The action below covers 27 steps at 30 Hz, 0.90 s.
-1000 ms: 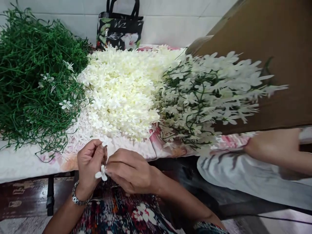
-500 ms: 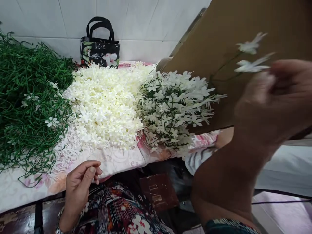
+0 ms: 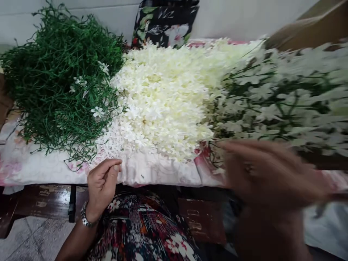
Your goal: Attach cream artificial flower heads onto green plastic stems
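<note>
My left hand (image 3: 104, 181) is closed in a loose pinch at the table's front edge, and whatever sits between its fingertips is too small to name. A pile of green plastic stems (image 3: 65, 79) lies behind it to the left. Cream-white flower heads (image 3: 165, 105) form a heap in the middle. On the right, white flowers on green stems (image 3: 293, 105) spread out, blurred. My right hand (image 3: 272, 170) is smeared by motion in front of them, so its grip is unclear.
A black floral bag (image 3: 165, 23) stands behind the cream heap against the wall. Cardboard (image 3: 320, 27) rises at the back right. The flowered cloth (image 3: 163, 170) ends at the front edge, above a brown wooden piece (image 3: 201, 221) near my lap.
The view has swung left, showing more of the green pile. My right hand has dropped from the cardboard to the front of the stemmed flowers; the two raised flowers no longer show in it.
</note>
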{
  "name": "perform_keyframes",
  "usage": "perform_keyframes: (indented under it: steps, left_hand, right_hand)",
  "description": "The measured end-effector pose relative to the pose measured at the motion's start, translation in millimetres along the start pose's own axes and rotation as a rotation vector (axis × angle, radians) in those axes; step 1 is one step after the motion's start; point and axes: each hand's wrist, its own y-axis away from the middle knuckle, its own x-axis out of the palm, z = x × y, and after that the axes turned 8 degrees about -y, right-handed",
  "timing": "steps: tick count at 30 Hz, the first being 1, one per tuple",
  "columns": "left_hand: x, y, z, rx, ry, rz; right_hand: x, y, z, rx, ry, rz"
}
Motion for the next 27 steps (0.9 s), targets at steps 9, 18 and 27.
perform_keyframes:
  steps: [9, 18, 27]
  left_hand:
    - [-23.9, -2.2, 14.5, 0.193, -0.277, -0.29]
    - [-21.0, -11.6, 17.7, 0.435, -0.557, -0.249]
    - [7.4, -30.6, -13.6, 0.609, -0.852, -0.085]
  right_hand:
    - [102.7, -11.6, 30.4, -0.289, 0.117, 0.5]
    - [114.3, -13.0, 32.6, -0.335, 0.197, 0.526]
    - [91.5, -0.6, 26.5, -0.143, 0.043, 0.282]
